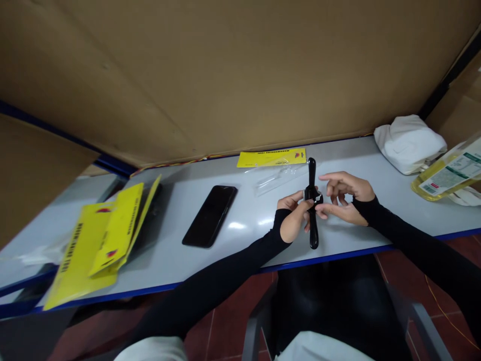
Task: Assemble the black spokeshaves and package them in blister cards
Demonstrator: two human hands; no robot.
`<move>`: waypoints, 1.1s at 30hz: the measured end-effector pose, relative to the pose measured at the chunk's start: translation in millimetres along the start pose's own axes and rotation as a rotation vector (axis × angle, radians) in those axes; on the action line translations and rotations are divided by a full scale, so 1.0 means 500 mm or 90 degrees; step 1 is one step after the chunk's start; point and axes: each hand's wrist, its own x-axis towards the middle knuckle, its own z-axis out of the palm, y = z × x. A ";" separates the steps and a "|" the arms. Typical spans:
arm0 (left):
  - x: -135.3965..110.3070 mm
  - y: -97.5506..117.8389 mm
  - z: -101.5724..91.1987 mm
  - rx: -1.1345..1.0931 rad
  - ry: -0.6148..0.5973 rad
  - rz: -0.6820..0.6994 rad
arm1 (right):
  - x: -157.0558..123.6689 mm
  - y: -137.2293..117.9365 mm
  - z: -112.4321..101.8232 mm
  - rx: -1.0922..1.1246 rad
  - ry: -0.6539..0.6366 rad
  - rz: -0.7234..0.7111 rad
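Observation:
My left hand (293,216) is closed around the middle of a black watch (311,203) with a long strap, held upright over the white table (248,225). Just to the right, my right hand (343,198) touches the watch body with its fingertips, the other fingers spread apart. Both arms wear black sleeves. Behind the watch lies an empty clear plastic bag (278,178) with a yellow header card (271,158).
A black phone (210,215) lies face up left of my hands. Yellow packaging cards (101,240) pile at the table's left end. White cloth (408,143) and a clear bag with labels (449,175) sit at the right. Cardboard sheets (240,70) wall the back.

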 end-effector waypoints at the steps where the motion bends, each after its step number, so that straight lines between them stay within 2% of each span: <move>1: 0.001 0.001 0.000 -0.002 0.011 0.001 | 0.000 -0.001 -0.002 -0.021 -0.008 -0.017; 5: 0.004 0.006 0.001 -0.036 0.042 0.019 | -0.001 -0.006 -0.001 -0.047 -0.039 -0.079; 9: 0.006 0.009 0.000 -0.051 0.032 0.027 | -0.004 -0.005 0.004 -0.038 -0.031 -0.042; 14: 0.008 0.004 -0.004 -0.057 0.043 0.028 | -0.006 -0.007 0.003 -0.088 0.006 -0.094; 17: 0.009 0.001 -0.004 -0.056 0.041 0.031 | -0.004 -0.010 0.003 -0.083 0.015 -0.068; 21: 0.008 0.000 -0.003 -0.047 0.037 0.032 | -0.004 -0.009 0.001 -0.085 -0.045 -0.049; 26: 0.008 0.000 -0.003 -0.037 0.033 0.040 | -0.005 -0.010 -0.002 -0.113 0.032 -0.075; 31: 0.010 -0.002 -0.003 -0.055 0.038 0.038 | -0.006 -0.009 0.003 -0.083 -0.033 -0.037; 33: 0.010 -0.002 -0.003 -0.052 0.038 0.038 | -0.007 -0.011 0.002 -0.117 -0.018 -0.058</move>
